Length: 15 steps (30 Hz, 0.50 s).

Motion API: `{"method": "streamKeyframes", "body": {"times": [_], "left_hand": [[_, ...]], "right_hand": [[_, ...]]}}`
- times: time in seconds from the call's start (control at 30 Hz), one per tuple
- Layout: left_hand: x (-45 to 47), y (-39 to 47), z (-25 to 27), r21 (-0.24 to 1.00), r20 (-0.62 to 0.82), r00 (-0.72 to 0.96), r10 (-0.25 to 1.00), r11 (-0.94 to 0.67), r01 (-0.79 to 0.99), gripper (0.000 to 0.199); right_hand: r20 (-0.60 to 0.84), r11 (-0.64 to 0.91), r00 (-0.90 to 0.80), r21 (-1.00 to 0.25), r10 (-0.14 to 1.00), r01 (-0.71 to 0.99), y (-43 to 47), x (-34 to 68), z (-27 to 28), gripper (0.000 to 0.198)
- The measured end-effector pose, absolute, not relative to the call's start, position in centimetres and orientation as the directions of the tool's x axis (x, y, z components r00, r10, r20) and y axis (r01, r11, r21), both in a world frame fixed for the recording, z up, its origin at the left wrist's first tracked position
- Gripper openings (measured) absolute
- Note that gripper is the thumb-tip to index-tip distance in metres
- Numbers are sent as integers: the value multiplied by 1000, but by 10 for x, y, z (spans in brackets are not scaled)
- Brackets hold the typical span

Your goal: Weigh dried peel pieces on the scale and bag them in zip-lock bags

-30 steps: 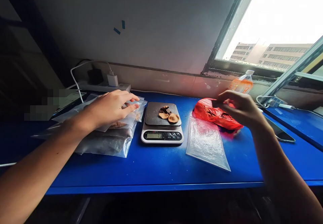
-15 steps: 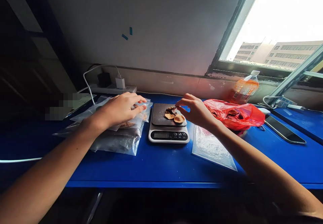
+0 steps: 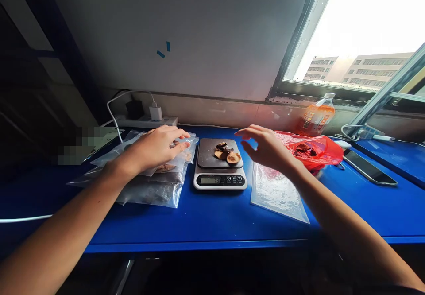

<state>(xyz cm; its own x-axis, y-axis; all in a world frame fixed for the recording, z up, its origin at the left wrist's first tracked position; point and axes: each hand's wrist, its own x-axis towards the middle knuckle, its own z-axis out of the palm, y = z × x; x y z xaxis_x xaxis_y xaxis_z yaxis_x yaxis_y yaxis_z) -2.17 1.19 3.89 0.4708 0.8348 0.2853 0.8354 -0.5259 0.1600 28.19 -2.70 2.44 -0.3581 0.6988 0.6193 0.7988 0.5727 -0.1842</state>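
A kitchen scale (image 3: 221,179) with a dark plate and lit display sits at the middle of the blue table. Several dried brown slices (image 3: 227,153) lie in a small pile on its plate. My right hand (image 3: 262,142) hovers just right of the scale, its fingers apart and holding nothing. Over a stack of clear zip bags (image 3: 156,193) on the left, my left hand (image 3: 162,144) hangs with fingers spread and nothing in them. Beyond my right hand is an open red plastic bag (image 3: 327,151) with dark dried pieces inside. A clear flat bag (image 3: 279,197) lies under my right forearm.
A bottle of orange drink (image 3: 317,118) stands against the wall, with a phone (image 3: 370,167) at the right. At the back left, a power strip (image 3: 169,121) holds a white charger (image 3: 155,112) with its cable. The table's front edge (image 3: 199,244) runs across below.
My right hand has drawn back rightward from the slices, its fingers now apart. The display now shows digits. My left hand stays nearly still; the view has shifted slightly.
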Motion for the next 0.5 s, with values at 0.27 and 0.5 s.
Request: {"method": "streamKeyframes", "body": {"times": [0.27,0.5], "left_hand": [[-17,6,43,165,268,453,851,-503,848,49],[-15,5,42,145,273,481,833,-530,835,50]], "right_hand": [[122,332,-318,-131,940,934,-46,347,27,10],[-94,243,-232,136,968,960,-28,347,3,21]]}}
